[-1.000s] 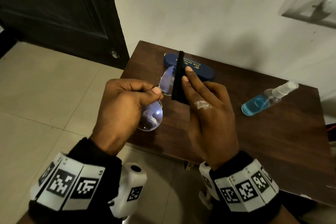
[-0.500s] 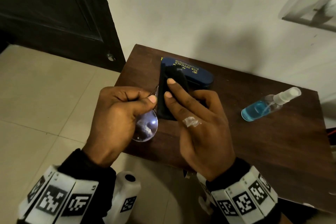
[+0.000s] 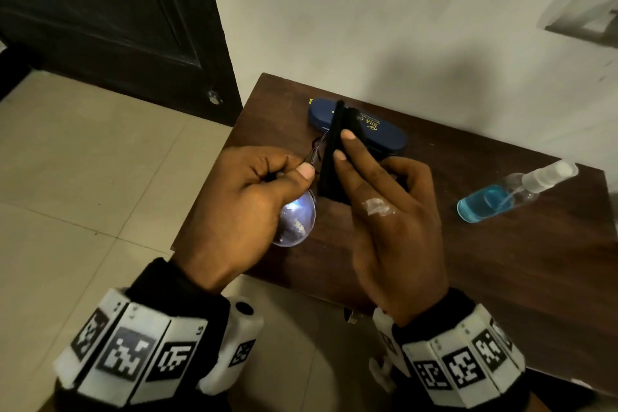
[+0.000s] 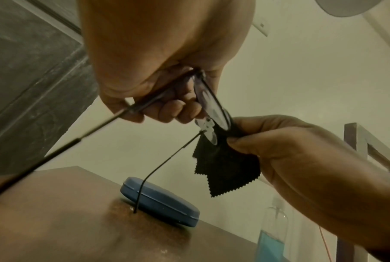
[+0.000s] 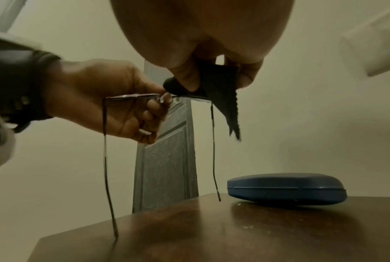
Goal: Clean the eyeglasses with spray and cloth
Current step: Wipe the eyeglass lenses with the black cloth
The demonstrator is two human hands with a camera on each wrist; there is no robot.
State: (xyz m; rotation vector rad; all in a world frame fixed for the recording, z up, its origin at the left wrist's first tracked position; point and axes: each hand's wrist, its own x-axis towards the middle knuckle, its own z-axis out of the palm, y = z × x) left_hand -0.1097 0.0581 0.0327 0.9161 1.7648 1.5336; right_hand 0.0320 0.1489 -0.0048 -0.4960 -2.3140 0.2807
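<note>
While I look down from my head, my left hand [image 3: 254, 197] pinches the eyeglasses [image 3: 296, 221] by the frame above the near edge of the table [image 3: 501, 278], and my right hand [image 3: 384, 211] presses the folded black cloth [image 3: 331, 157] around the far lens. The spray bottle [image 3: 508, 194] lies on its side well apart to the right, so I judge spraying done and wiping under way; the near lens shows smears and looks not yet wiped.

From my left wrist, the cloth [image 4: 225, 168] wraps one lens between thumb and fingers, with the blue case [image 4: 162, 200] on the table below.

From my right wrist, both temples hang open toward the tabletop, the eyeglasses [image 5: 133, 96] held level, the case [image 5: 283, 187] closed.
</note>
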